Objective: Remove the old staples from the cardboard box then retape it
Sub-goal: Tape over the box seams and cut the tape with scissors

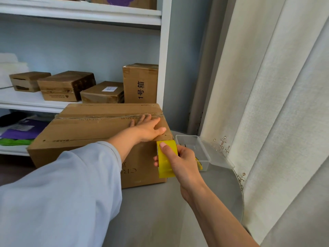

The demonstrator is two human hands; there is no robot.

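Observation:
A large brown cardboard box [85,129] lies on a round grey table [213,193], its top flaps closed and a strip of clear tape running along the seam. My left hand [148,128] lies flat with straight fingers on the box's top near its right end, fingertips on the taped seam. My right hand [179,161] grips a yellow roll of tape [164,164] against the box's right front corner, thumb on the roll's top.
A clear plastic tray [194,148] with a lid beside it stands right of the box, a yellow-handled tool partly hidden behind my hand. White shelves [35,102] behind hold several smaller cardboard boxes. A cream curtain [276,104] hangs at the right.

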